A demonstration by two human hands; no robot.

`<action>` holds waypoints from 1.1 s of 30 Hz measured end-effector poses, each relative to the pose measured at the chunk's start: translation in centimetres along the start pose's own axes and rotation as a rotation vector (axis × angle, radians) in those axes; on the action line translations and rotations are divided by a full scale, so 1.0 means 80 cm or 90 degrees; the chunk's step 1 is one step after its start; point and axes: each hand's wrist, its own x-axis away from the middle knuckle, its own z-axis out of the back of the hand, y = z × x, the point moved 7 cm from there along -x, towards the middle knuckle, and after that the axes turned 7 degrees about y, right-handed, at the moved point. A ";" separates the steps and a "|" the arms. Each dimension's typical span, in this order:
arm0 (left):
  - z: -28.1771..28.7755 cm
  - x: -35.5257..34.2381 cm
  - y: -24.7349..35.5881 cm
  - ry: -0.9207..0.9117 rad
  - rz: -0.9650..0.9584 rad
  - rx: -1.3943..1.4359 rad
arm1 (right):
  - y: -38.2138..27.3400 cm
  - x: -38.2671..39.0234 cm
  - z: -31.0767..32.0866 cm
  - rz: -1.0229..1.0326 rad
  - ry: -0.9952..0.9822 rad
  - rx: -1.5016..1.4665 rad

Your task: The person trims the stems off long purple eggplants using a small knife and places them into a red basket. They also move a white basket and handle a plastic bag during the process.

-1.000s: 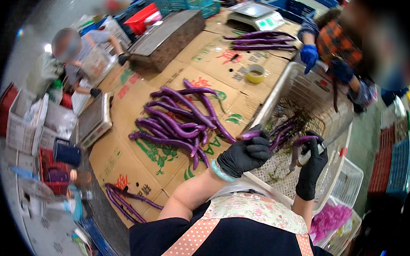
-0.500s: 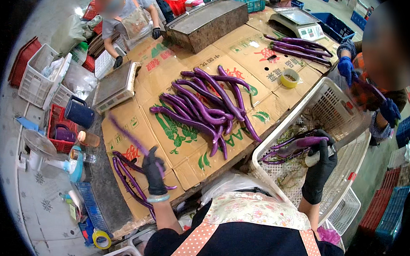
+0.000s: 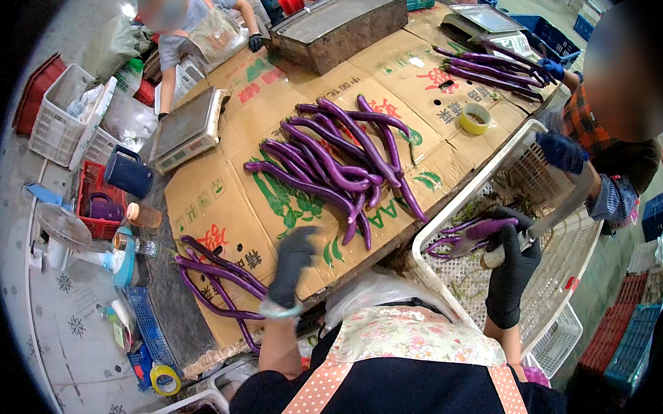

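My left hand (image 3: 293, 268), black-gloved and slightly blurred, is above the cardboard's front edge with its fingers stretched out and nothing visible in it. To its left lies a small group of long purple eggplants (image 3: 221, 280). A larger pile of eggplants (image 3: 333, 163) covers the middle of the cardboard. My right hand (image 3: 515, 263), also black-gloved, is closed round the handle of a knife (image 3: 561, 209) over a white plastic basket (image 3: 436, 278). The blade points up and right. Against these fingers is a purple eggplant (image 3: 486, 232); whether they grip it too, I cannot tell.
A co-worker's blue-gloved hand (image 3: 563, 152) is close to the blade; their other hand (image 3: 550, 68) reaches a far eggplant pile (image 3: 493, 70). Tape (image 3: 474, 119), a metal box (image 3: 339, 30) and scales (image 3: 190, 130) stand on the cardboard-covered table (image 3: 397, 69). Another person works at far left.
The eggplant my left hand held now lies with the left group, and that hand has moved right. The co-worker at right has brought an eggplant to the far pile.
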 end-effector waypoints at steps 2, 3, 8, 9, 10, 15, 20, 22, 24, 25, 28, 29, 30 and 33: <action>-0.136 0.011 -0.015 -0.418 0.125 0.120 | 0.000 0.010 0.004 0.021 -0.014 0.018; -0.197 0.024 -0.071 -0.657 0.199 0.159 | -0.004 0.017 0.001 0.035 -0.009 0.036; -0.357 0.041 -0.002 -0.774 0.197 0.454 | -0.018 0.055 0.034 0.107 -0.119 0.115; -0.376 0.036 0.014 -0.800 0.177 0.509 | -0.021 0.061 0.039 0.004 -0.108 0.085; -0.392 0.033 -0.004 -0.779 0.555 0.731 | -0.023 0.066 0.048 -0.012 -0.093 0.093; -0.425 -0.022 0.042 -0.617 0.541 0.754 | -0.039 0.104 0.121 -0.021 0.033 -0.062; -0.381 -0.088 0.063 -0.355 0.374 0.720 | -0.021 0.127 0.178 -0.012 0.247 -0.159; -0.359 -0.116 0.067 -0.292 0.286 0.699 | 0.000 0.133 0.181 -0.060 0.264 -0.139; -0.336 -0.131 0.081 -0.326 0.173 0.677 | 0.020 0.129 0.176 -0.134 0.275 -0.035; -0.322 -0.135 0.097 -0.334 0.116 0.664 | 0.037 0.124 0.181 -0.175 0.294 0.024; -0.289 -0.114 0.165 -0.387 -0.027 0.532 | 0.057 0.096 0.181 -0.150 0.289 0.146; -0.283 -0.107 0.171 -0.447 -0.051 0.404 | 0.050 0.085 0.168 -0.129 0.259 0.157; -0.279 -0.099 0.175 -0.505 -0.077 0.274 | 0.043 0.070 0.151 -0.108 0.232 0.169; -0.262 -0.071 0.180 -0.575 -0.028 0.147 | 0.002 0.031 0.084 0.170 0.102 0.343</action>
